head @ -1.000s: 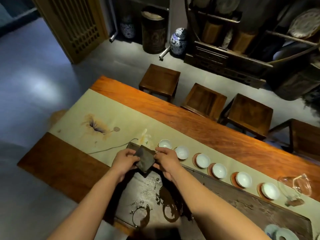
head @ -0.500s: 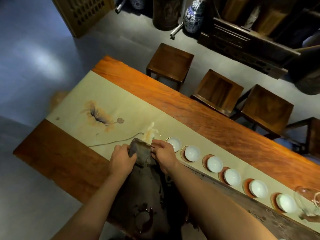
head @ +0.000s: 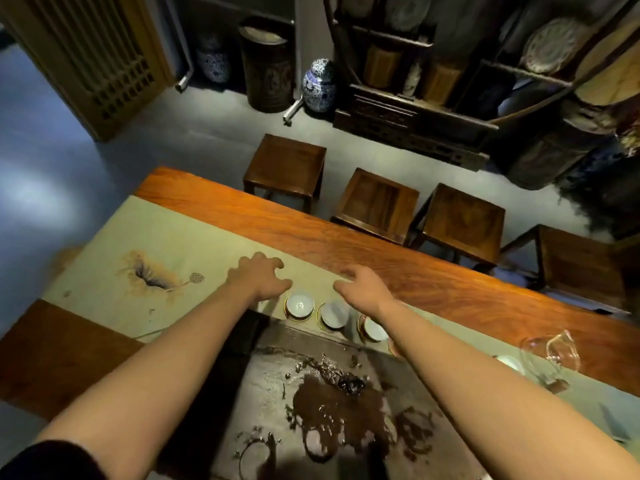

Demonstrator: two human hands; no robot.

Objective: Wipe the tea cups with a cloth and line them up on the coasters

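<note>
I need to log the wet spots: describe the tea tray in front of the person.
The tea tray is a dark grey, stone-looking slab lying flat on the near side of the table, beside the cloth runner. A brown puddle and scattered droplets wet its middle. Both forearms cross above it; its near edge is out of view.

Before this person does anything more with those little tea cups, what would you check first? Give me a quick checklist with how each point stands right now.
1. Hands free: ok. The left hand and right hand hold nothing, fingers spread over the table runner.
2. Cups on coasters: ok for those in view. The first cup, second cup and third cup each sit on a coaster.
3. Rest of the row: cannot tell. The right forearm hides it.
4. Cloth within reach: cannot tell. A dark shape by the left forearm may be it.
5. Tea tray dry: not ok. A dark puddle lies on it.
6. Glass pitcher clear of the arms: ok.
</note>
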